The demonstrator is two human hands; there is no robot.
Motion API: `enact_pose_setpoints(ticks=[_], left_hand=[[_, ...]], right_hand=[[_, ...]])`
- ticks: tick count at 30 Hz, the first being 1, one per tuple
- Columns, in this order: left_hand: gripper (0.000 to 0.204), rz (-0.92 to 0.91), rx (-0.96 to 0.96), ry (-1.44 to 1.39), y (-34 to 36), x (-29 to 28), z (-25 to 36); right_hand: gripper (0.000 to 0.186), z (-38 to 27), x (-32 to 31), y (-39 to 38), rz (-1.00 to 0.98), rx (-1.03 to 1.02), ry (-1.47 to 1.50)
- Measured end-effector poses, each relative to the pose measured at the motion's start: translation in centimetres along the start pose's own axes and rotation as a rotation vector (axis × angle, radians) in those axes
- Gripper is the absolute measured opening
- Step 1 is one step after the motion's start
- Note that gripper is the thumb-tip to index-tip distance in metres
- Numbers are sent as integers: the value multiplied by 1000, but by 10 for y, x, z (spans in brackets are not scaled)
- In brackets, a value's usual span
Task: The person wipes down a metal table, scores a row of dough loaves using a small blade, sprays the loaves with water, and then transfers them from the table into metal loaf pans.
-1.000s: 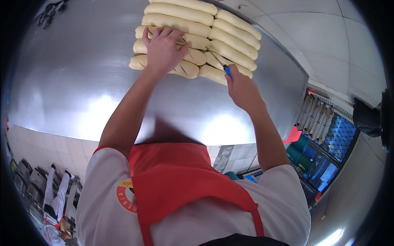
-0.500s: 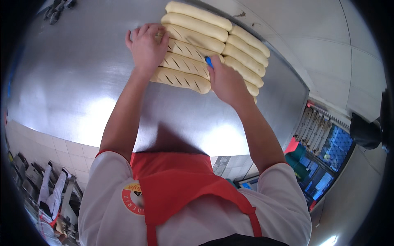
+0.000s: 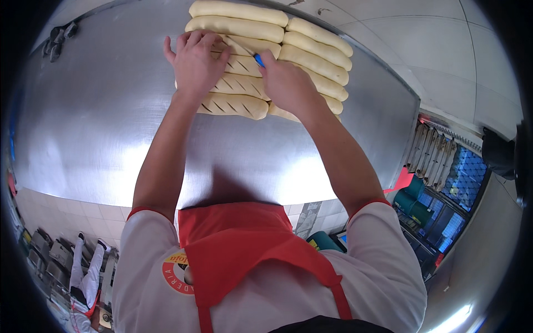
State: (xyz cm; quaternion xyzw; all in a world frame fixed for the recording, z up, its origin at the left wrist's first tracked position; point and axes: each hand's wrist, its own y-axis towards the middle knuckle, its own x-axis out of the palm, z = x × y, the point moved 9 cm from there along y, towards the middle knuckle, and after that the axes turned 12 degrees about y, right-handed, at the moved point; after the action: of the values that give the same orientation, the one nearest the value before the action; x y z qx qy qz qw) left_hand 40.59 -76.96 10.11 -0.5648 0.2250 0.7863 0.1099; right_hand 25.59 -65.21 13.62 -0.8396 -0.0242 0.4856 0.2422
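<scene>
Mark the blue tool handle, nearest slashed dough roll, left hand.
Blue tool handle (image 3: 259, 60): head view, visible middle.
Nearest slashed dough roll (image 3: 234, 105): head view, slashed top.
Left hand (image 3: 199, 64): head view, back of hand.

Place: is looking like a bakery workroom
Table (image 3: 100, 122): steel is shining
Dough (image 3: 313, 64): long pieces are lying in 2 columns
Apron (image 3: 244, 244): is covering a shirt (image 3: 147, 255)
Co-worker (image 3: 90, 280): is wearing white

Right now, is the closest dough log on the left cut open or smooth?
Cut open: the dough log has dark slanted slits across its top.
</scene>
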Motion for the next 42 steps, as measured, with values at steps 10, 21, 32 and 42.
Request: enact_pose_setpoints(ticks=[10, 21, 32, 42], left_hand=[[30, 32, 72, -16, -4, 2, 37], [30, -78, 85, -47, 5, 17, 49], [24, 65, -175, -181, 39, 11, -73], [23, 171, -46, -123, 45, -2, -43]], right_hand=[[22, 32, -3, -10, -27, 32, 22], [21, 74, -11, -42, -31, 133, -27], [20, -44, -3, 71, 68, -108, 85], [22, -30, -16, 59, 9, -21, -3]])
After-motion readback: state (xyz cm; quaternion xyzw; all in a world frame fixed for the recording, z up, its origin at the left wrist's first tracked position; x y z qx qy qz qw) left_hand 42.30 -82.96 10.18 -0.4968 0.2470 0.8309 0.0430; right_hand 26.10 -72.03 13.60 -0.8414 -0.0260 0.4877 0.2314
